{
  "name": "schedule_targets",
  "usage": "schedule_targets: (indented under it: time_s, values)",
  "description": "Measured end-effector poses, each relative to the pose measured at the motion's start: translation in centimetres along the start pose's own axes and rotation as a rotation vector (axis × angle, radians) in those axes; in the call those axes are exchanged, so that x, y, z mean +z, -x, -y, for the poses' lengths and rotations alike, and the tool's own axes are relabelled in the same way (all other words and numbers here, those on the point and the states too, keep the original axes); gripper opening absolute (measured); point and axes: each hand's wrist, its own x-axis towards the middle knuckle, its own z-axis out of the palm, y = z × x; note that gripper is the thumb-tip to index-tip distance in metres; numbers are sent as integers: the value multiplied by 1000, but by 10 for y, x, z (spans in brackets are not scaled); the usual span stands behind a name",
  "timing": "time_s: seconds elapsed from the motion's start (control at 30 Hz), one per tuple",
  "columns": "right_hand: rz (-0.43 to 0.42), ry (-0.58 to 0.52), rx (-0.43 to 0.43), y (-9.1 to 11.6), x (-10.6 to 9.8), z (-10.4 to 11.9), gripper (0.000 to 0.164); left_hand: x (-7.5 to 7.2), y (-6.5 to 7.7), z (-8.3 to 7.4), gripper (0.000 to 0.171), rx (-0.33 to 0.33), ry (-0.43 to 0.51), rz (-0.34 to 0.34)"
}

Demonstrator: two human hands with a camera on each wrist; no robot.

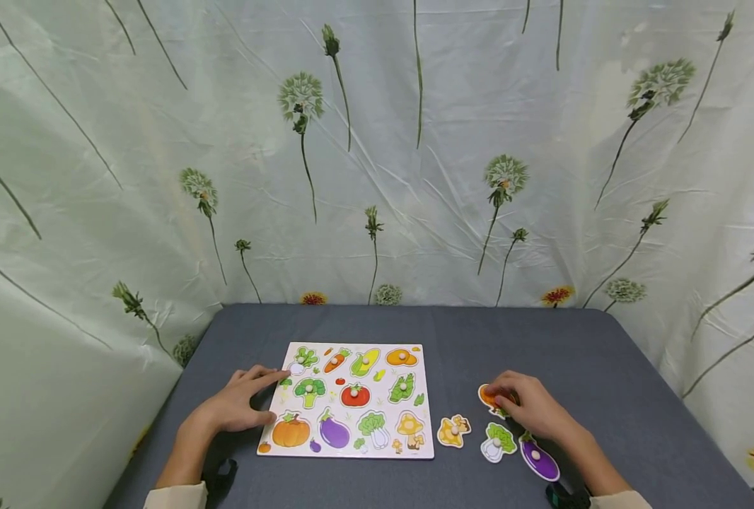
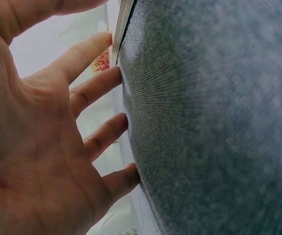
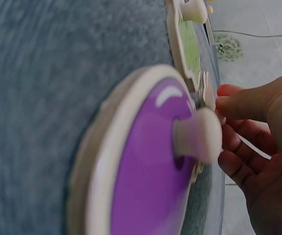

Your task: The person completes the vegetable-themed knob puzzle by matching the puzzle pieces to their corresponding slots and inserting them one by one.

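Observation:
My left hand [image 1: 237,403] is spread at the left edge of a white vegetable puzzle board [image 1: 380,404], thumb and index finger touching its side. In the left wrist view its fingers [image 2: 94,88] are straight and apart. With curled fingers, my right hand [image 1: 536,408] pinches a pumpkin puzzle piece [image 1: 486,401], partly hidden under the fingertips, right of the board. Just below that hand lies an eggplant piece [image 1: 540,461] with a pale knob, large in the right wrist view. Beside it are a leafy green-and-white vegetable piece [image 1: 499,440] and a mushroom piece [image 1: 451,431].
Knobbed pieces, among them a tomato [image 1: 362,400] and a broccoli [image 1: 310,389], sit in the board's upper two rows. Its bottom row shows knobless pictures, such as a pumpkin [image 1: 291,430]. Dark grey cloth [image 1: 466,329] covers the table, with a dandelion-print curtain [image 1: 415,177] behind.

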Motion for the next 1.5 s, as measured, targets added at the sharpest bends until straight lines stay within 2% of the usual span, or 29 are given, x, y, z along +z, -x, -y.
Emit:
schedule_targets:
  time_s: [0.2,0.37,0.73,0.9,1.13,1.27,1.5]
  values:
    - [14,-47,-27,4,0,-7,23,0,1,-1,80,-6,0,3]
    - [12,-31,-40,5,-4,-9,29,-1,0,-2,79,-5,3,2]
    - [23,-31,-48,5,-5,-13,25,-2,2,-4,79,1,8,2]
    - [13,-39,-26,7,-3,-12,21,-2,3,-5,79,4,6,3]
    - [-85,-12,1,6,0,-8,12,-1,4,-5,79,-2,11,2]
    - [-145,-5,51,4,2,-5,7,-1,3,-4,79,-5,10,0]
    - [-158,7,116,0,3,-1,6,0,1,-2,79,-14,-3,1]
